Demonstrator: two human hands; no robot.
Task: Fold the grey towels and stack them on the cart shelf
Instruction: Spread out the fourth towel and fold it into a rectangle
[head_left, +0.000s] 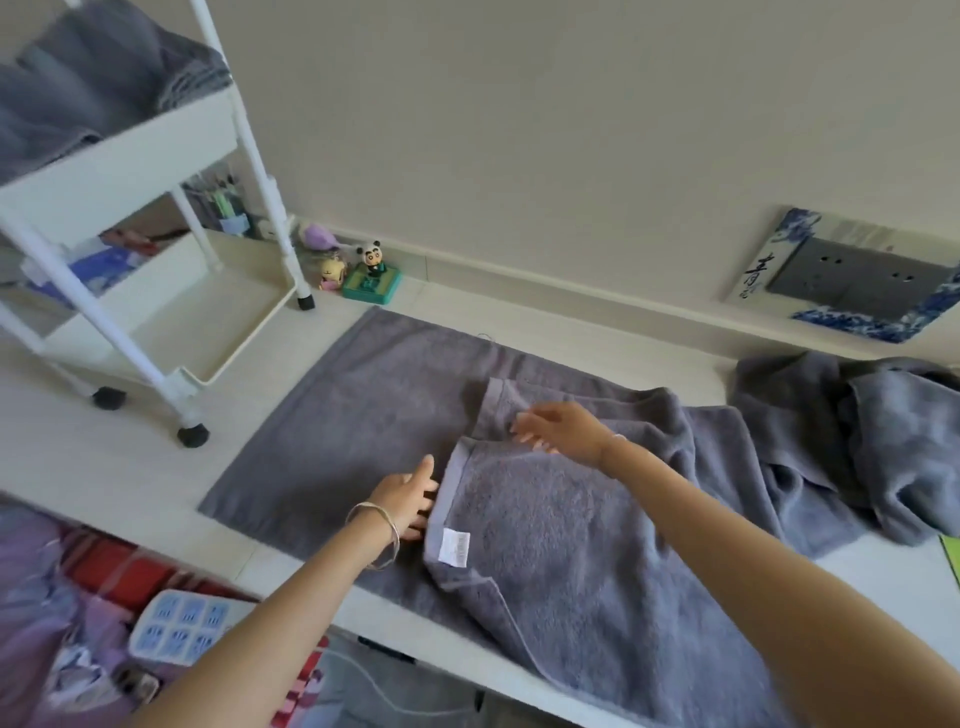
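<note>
Grey towel spread flat on the white tabletop, right part folded over towards the left, near end reaching past the front edge. White label on the folded layer, just inside its hemmed edge.

Left grip open, thumb raised, straight fingers touching that hemmed edge beside the label; thin bangle on the wrist. Right grip open too, palm down, fingers stretched out over the far corner of the folded layer; contact with the cloth impossible to tell through the blur.

Further right on the tabletop, crumpled grey towels in a loose heap, touching the spread one. At the far left, white cart on black feet on the same surface, more grey towels piled on its top shelf, lowest tray bare.

By the wall near the cart's foot, panda figure on a green base. Wall socket in a blue-and-white frame at the right. Pale blue power strip below the tabletop's front edge.
</note>
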